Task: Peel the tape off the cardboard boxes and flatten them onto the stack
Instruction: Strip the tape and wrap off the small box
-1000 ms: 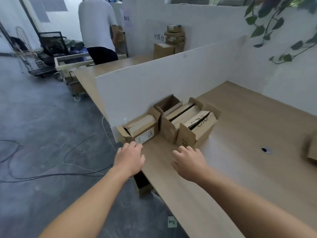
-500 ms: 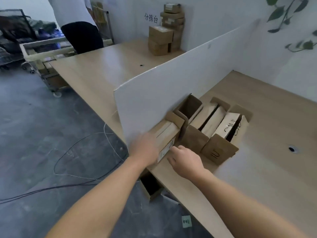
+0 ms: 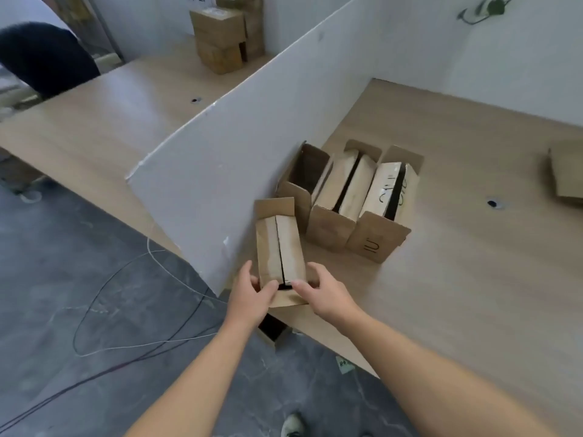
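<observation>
Both hands had closed on the nearest cardboard box [image 3: 279, 247], which half a second before lay against the white partition [image 3: 220, 146] and now pointed lengthwise up the frame, its near end at the table edge. The left hand [image 3: 252, 294] gripped the near left corner with curled fingers, and the right hand [image 3: 321, 294] pinched the near right corner. Its top flaps met along a dark slit, hiding whatever was inside, and its far end flap stood up.

Three more boxes stood side by side just above it at frame centre. The open box [image 3: 304, 175] beside the partition showed only a dark interior. The middle box [image 3: 345, 190] and the printed box [image 3: 389, 197] had their flaps nearly shut, contents hidden.

All sat on a pale wooden table [image 3: 473, 294] with a cable hole [image 3: 492, 203]. Another piece of cardboard [image 3: 568, 171] lay at the right edge. Beyond the partition, stacked boxes [image 3: 220, 36] stood at upper centre, and a person in dark clothing [image 3: 44, 55] at upper left. Cables [image 3: 104, 310] trailed over the grey floor at lower left.
</observation>
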